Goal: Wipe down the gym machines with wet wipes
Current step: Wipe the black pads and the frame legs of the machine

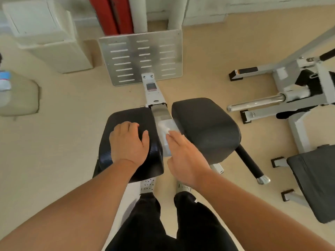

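Location: a gym. A black pad (130, 115) lies under the left hand (128, 142); a second pad (206, 127) sits just right of the right hand (183, 156); a steel rail (160, 113) runs between them to a slotted footplate (139, 57) ahead of both hands; a chrome bar (257, 102) and a bench (315, 183) lie well right of the right hand; red mats (112, 13) lean on the wall (253, 6) beyond the footplate.

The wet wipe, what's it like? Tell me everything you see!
The wet wipe is small, white and crumpled, like thin cloth. It lies on the grey metal beam between the left pad and the right pad, both black. The right hand presses it down with straight fingers; part is hidden beneath them.
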`<state>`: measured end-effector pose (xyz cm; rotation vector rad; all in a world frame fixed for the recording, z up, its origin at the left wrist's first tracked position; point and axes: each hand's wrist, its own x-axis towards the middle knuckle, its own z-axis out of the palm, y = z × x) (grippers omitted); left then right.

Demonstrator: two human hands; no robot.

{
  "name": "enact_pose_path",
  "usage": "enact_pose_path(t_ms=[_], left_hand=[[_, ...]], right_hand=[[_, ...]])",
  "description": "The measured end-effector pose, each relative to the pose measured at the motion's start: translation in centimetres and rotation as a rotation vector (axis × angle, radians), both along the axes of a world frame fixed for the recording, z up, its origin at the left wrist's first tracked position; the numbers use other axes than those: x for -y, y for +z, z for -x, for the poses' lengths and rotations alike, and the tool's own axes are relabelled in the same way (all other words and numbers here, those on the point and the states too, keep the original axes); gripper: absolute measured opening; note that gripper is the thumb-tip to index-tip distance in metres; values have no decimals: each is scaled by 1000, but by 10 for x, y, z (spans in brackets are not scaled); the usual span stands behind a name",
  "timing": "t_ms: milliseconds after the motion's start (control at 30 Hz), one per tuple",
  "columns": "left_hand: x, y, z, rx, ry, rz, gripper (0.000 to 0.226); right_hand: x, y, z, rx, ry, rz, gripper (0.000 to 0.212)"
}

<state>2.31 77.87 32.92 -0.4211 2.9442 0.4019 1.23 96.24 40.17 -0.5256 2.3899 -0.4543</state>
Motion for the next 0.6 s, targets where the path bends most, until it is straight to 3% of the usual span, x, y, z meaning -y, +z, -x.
enact_pose_path(t_ms=[167, 333, 433, 533, 600], left_hand=[[-7, -14, 1, -23, -48, 46, 41], [2, -22, -4, -82, -62, 40, 41], [-1, -24, -5, -93, -68, 41, 42], [-5, -24, -2, -95, -70, 46, 43], [-4, -25, -1, -83, -75, 47, 42]], right_hand=[[11, -49, 4, 313, -93, -10, 76], [16, -68, 3, 170, 152, -183, 89], [21, -68, 18, 175, 242, -301, 111], [32, -73, 50, 292, 288, -377, 145], [39, -77, 69, 357, 305, -392, 157]])
